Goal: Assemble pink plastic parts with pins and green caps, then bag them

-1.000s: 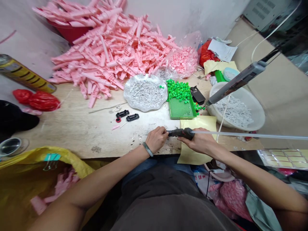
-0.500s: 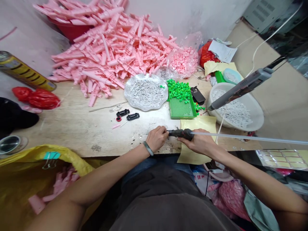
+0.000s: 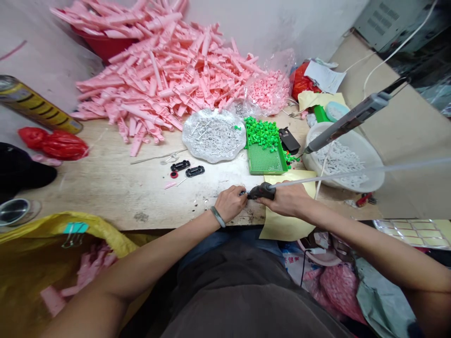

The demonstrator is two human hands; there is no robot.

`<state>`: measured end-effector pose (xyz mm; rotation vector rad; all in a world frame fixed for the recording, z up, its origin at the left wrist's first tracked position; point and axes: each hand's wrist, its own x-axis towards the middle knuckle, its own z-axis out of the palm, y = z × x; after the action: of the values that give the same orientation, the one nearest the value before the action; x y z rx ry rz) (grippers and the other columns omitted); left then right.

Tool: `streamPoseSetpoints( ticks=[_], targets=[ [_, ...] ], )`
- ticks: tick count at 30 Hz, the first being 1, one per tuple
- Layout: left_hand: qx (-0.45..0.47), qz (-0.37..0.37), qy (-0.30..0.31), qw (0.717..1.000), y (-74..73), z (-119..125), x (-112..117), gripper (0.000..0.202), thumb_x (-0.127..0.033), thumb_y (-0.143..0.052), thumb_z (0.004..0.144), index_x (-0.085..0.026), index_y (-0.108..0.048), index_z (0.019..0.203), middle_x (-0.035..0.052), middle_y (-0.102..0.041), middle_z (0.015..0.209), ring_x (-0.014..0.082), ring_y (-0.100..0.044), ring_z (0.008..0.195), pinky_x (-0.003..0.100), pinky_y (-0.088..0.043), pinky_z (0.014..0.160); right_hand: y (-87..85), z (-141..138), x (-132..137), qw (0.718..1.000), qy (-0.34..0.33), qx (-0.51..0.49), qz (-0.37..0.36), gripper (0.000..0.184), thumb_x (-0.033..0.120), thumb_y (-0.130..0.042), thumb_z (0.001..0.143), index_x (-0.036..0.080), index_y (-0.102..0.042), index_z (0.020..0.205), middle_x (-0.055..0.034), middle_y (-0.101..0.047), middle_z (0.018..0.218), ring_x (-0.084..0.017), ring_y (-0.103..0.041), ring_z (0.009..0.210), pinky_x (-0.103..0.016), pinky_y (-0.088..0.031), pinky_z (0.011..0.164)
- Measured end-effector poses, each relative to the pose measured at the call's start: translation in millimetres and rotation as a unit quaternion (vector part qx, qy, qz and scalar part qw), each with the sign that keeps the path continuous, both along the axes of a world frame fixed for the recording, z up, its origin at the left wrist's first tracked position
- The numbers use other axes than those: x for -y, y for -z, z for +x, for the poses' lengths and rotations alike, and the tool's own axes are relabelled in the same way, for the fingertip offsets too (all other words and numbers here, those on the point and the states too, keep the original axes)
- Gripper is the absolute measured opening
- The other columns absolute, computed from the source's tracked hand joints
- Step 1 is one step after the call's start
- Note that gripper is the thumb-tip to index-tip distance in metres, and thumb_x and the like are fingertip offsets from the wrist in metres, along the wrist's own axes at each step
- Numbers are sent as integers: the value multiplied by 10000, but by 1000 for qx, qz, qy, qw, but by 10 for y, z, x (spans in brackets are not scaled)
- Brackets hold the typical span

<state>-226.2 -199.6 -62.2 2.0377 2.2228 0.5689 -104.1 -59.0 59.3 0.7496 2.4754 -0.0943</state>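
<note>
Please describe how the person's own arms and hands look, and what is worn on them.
Both forearms are bare, with no sleeves. The left hand and the right hand wear no gloves. The left wrist carries a smooth, rounded, pale grey-green bangle; the right wrist shows no band.

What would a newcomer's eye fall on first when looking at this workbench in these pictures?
The huge heap of pink moulded plastic parts at the back of the wooden workbench catches the eye first. Next come the bright green pieces on a green perforated tray, right of centre. At the front edge, the right hand holds a dark handheld tool with a long clear rod, and the left hand meets its tip.
</note>
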Motion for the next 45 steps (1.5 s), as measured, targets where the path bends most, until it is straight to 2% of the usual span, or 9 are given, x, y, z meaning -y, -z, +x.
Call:
streamPoseSetpoints(
  ticks=[11,15,17,21,24,26,35,42,45],
  targets=[
    [-11,-22,4,1000,-5,-3,-25,187,-263,-513,941,-183,-679,912,76,-649,1076,198,-574,933,314,-490,716,-115,-166,-31,993,-115,-17,16,464,591,-494,847,188,-725,849,-148,-729,905,-298,-676,883,-350,-453,730],
    [-16,-14,0,1000,14,-13,-16,190,-264,-514,940,-184,-686,929,79,-650,1079,203,-579,941,315,-494,710,-103,3,-269,998,-21,-53,-5,570,719,-526,771,171,-684,790,-136,-705,789,-273,-668,759,-333,-454,661],
    [-11,-3,2,1000,20,-23,-9,184,-261,-519,937,-186,-687,927,82,-652,1075,201,-584,934,317,-497,717,-85,174,-412,985,80,-87,-126,591,748,-496,777,178,-620,682,-99,-660,667,-227,-631,632,-310,-444,591],
    [9,19,1,1000,29,-48,11,138,-247,-560,911,-192,-687,922,76,-666,1084,194,-603,936,320,-506,760,10,525,-568,828,259,-207,-453,561,697,-392,864,197,-480,624,-56,-601,622,-175,-586,580,-305,-496,604],
    [18,25,-18,999,17,-72,47,144,-240,-601,877,-190,-668,994,65,-686,1061,201,-618,949,315,-513,778,122,665,-543,718,308,-279,-558,482,616,-388,899,189,-488,698,-102,-662,809,-204,-647,749,-357,-541,743],
    [21,24,-44,999,0,-93,79,233,-246,-620,859,-177,-630,1082,66,-694,1010,210,-625,940,318,-517,781,188,694,-503,688,312,-292,-587,429,571,-427,898,182,-499,732,-131,-676,932,-228,-661,854,-379,-544,779],
    [64,28,-85,994,-1,-184,123,330,-235,-634,831,-192,-541,1144,61,-679,1013,210,-625,962,328,-507,842,257,561,-366,700,297,-310,-570,508,617,-422,896,145,-608,863,-147,-693,959,-215,-662,777,-377,-550,753],
    [96,16,-86,992,-38,-208,138,368,-255,-643,831,-186,-518,1170,75,-664,1047,216,-619,989,344,-508,876,238,474,-188,799,229,-309,-463,501,625,-548,849,144,-687,861,-92,-704,852,-193,-626,743,-320,-521,721],
    [92,26,-73,993,-97,-225,184,439,-290,-644,837,-170,-489,1230,92,-650,1115,234,-596,1041,369,-498,918,104,559,-168,814,221,-347,-410,466,605,-539,866,169,-700,882,-80,-708,905,-213,-639,836,-326,-514,778]
  ],
)
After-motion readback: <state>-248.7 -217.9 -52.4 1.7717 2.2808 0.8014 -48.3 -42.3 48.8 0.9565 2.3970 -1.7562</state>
